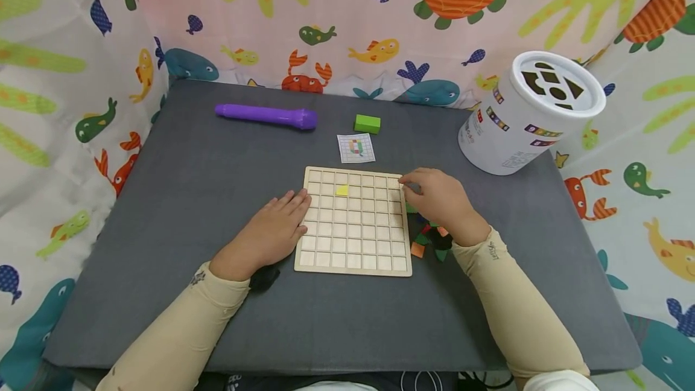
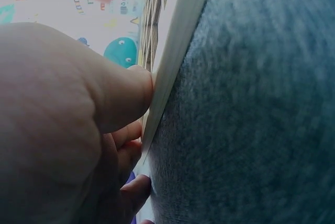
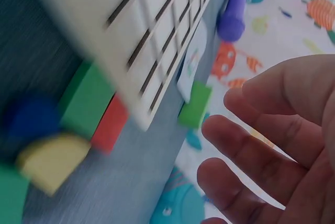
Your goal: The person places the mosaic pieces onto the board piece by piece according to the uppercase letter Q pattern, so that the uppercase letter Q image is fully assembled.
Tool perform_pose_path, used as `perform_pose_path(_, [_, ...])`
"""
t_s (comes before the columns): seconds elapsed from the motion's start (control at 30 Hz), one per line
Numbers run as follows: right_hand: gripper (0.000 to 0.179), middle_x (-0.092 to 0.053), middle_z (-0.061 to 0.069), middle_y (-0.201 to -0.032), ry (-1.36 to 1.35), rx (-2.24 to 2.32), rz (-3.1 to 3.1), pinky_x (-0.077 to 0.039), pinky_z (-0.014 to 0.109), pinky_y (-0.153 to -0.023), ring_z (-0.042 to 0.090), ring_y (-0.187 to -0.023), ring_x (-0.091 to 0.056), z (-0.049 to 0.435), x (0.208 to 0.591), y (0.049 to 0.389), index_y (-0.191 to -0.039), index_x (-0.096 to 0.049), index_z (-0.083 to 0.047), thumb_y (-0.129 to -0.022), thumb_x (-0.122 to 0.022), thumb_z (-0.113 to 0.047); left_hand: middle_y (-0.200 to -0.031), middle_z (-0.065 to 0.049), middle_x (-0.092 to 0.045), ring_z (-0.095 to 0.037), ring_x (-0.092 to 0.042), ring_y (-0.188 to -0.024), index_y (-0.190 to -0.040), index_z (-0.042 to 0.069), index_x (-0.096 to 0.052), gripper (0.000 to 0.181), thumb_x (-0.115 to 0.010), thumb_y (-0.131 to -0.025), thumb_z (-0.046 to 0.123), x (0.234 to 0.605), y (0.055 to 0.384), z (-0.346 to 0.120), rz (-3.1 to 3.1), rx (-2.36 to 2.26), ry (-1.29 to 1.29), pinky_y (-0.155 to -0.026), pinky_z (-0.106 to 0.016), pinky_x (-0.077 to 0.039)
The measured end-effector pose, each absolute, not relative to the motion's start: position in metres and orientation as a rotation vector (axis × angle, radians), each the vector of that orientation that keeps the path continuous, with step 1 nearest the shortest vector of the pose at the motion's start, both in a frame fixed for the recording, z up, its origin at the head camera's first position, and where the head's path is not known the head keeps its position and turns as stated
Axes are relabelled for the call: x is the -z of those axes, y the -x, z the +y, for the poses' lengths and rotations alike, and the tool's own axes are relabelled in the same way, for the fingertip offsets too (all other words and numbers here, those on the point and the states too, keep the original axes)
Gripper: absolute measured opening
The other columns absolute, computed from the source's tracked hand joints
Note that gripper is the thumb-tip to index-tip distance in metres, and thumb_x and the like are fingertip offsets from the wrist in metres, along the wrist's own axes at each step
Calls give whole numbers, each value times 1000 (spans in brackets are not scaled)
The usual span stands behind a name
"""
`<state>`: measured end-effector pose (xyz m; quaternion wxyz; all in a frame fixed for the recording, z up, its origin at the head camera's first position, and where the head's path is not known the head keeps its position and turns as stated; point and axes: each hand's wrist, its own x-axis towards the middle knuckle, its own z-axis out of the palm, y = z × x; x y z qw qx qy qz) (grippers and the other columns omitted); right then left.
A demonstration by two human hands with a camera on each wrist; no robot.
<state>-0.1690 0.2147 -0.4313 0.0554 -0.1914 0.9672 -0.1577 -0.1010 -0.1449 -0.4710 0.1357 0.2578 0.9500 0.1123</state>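
A wooden grid board (image 1: 355, 222) lies on the grey table, a yellow piece (image 1: 342, 190) in one of its upper squares. My left hand (image 1: 268, 228) rests along the board's left edge. In the left wrist view, its thumb (image 2: 128, 90) touches the board's side. My right hand (image 1: 442, 201) is by the upper right corner, above several coloured pieces (image 1: 418, 250) that it partly hides. In the right wrist view, the loosely bent fingers (image 3: 256, 156) hold nothing. Green, red, blue and yellow pieces (image 3: 55, 161) lie beside the board there.
Beyond the board lie a small card (image 1: 356, 148) with a coloured pattern on a grid, a green block (image 1: 367, 123) and a purple stick with a thicker end (image 1: 266, 115). A white bucket (image 1: 529, 113) with shaped holes in its lid stands back right. Patterned cloth (image 1: 336, 23) surrounds the table.
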Motion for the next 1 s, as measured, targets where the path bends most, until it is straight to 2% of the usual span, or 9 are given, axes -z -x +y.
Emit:
perform_pose_path(0.13, [27, -73, 6, -128, 470, 491, 2917, -58, 46, -75, 24, -99, -69, 233, 432, 167, -128, -80, -15, -106, -66, -24, -175, -15, -21, -38, -20, -160, -168, 0, -27, 66, -51, -114, 30, 471, 101, -146, 2755, -323, -743, -127, -58, -21])
perform_pose_path(0.3, [28, -72, 7, -130, 420, 492, 2900, -57, 48, -78, 26, -103, -69, 246, 433, 164, -129, -80, -15, -106, -65, -24, -175, -16, -22, -39, -20, -160, -168, 0, -28, 65, -50, -115, 29, 476, 102, -148, 2764, -331, -742, -126, -58, -21])
perform_pose_path(0.73, [26, -72, 10, -129, 600, 373, 2902, -60, 48, -82, 28, -108, -68, 243, 454, 159, -126, -81, -11, -103, -70, -16, -175, -14, -21, -38, -19, -161, -168, 1, -27, 66, -50, -114, 30, 477, 102, -145, 2764, -320, -731, -127, -58, -20])
perform_pose_path(1.0, [30, -74, 11, -126, 665, 359, 2936, -59, 50, -86, 32, -112, -68, 242, 459, 163, -127, -80, -8, -103, -63, -5, -175, -15, -22, -38, -20, -160, -168, 0, -28, 66, -51, -114, 31, 473, 101, -141, 2762, -296, -730, -126, -58, -22])
